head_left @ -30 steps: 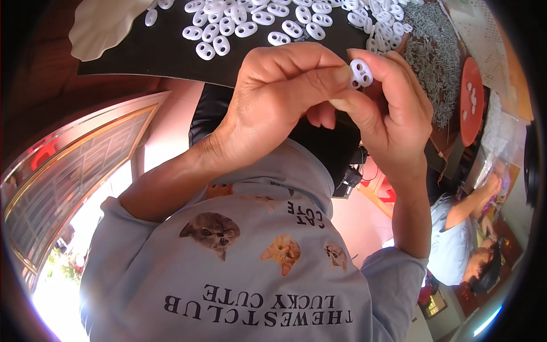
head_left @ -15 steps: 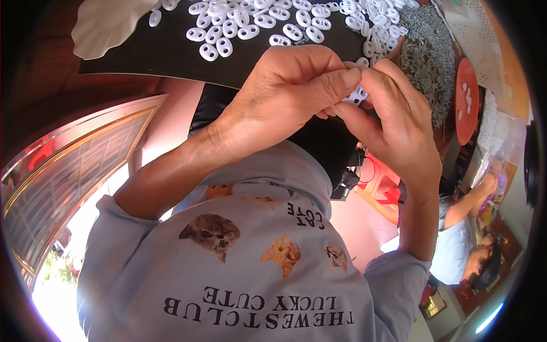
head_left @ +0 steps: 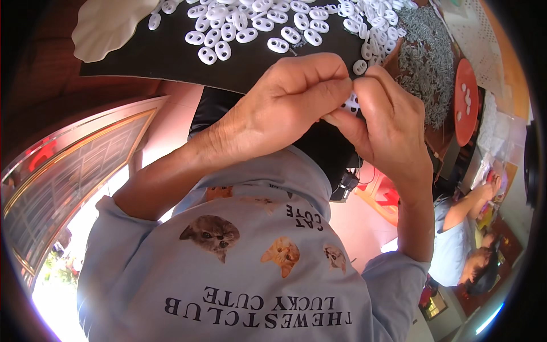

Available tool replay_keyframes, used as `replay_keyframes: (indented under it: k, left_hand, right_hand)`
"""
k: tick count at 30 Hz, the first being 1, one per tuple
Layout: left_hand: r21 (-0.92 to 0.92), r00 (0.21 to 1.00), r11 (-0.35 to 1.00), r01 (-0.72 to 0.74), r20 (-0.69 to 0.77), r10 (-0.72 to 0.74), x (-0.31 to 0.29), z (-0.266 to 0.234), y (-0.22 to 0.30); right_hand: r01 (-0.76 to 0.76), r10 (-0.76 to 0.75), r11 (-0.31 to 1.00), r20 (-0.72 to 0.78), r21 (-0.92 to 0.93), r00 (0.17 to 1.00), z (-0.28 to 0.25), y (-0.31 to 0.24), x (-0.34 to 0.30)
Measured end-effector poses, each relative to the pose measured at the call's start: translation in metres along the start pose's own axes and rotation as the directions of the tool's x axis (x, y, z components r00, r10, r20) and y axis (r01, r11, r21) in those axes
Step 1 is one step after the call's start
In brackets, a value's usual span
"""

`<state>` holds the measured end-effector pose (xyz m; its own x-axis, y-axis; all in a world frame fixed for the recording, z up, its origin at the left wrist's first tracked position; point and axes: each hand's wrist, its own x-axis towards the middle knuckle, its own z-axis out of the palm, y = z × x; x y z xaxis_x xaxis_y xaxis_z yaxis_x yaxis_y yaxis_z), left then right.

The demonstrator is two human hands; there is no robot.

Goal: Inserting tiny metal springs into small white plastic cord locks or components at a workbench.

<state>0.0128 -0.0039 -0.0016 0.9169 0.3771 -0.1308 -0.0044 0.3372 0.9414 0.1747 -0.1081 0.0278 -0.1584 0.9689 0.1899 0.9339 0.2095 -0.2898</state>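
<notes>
Between the fingertips of both hands is a small white plastic cord lock [head_left: 351,104] with two holes, mostly covered by the fingers. My left hand [head_left: 305,97] is closed, its thumb and bent index finger pressed together at the left side of the piece. From the other side my right hand [head_left: 390,117] pinches it, the thumb below and the curled index finger above. Beyond the hands, many loose white two-hole cord locks [head_left: 246,35] lie scattered on a black board [head_left: 165,57]. A single cord lock [head_left: 359,67] rests just past the fingertips.
A heap of small grey metal springs [head_left: 424,68] lies right of the white pieces. Beside it, an orange-red plate [head_left: 466,132] holds several small white bits. A cream scalloped dish [head_left: 105,31] stands far left. At right, another person [head_left: 450,245] sits with arms stretched forward.
Both hands, with the cord lock between them, have shifted slightly nearer to me and left. The fingers have drawn closer together over the piece. The other person's arms have moved a little.
</notes>
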Motion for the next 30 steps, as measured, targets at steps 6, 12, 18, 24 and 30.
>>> replay_keyframes:
  k: [6,12,18,24,30]
  left_hand:
    - [0.101,1.0,0.995,0.006,0.021,-0.008,-0.001,0.003,0.0]
    - [0.096,1.0,0.995,-0.003,0.028,0.0,-0.002,0.005,-0.001]
    - [0.119,0.999,0.992,-0.031,0.044,0.026,-0.001,0.004,-0.004]
    - [-0.047,0.997,0.998,-0.05,-0.061,0.047,0.002,0.008,-0.013]
    - [-0.117,0.996,0.992,-0.05,-0.077,0.041,0.002,0.01,-0.012]
  right_hand:
    - [0.005,-0.005,1.0,0.006,0.011,1.0,0.003,-0.005,-0.001]
    - [0.048,-0.031,0.988,-0.121,0.148,0.992,0.008,-0.006,0.001]
    - [0.064,-0.029,0.969,-0.145,0.24,0.989,0.015,-0.006,0.002]
    - [0.056,-0.003,0.947,-0.165,0.315,0.986,0.023,-0.006,0.004]
    - [0.108,-0.038,0.94,-0.215,0.325,0.976,0.023,-0.006,0.007]
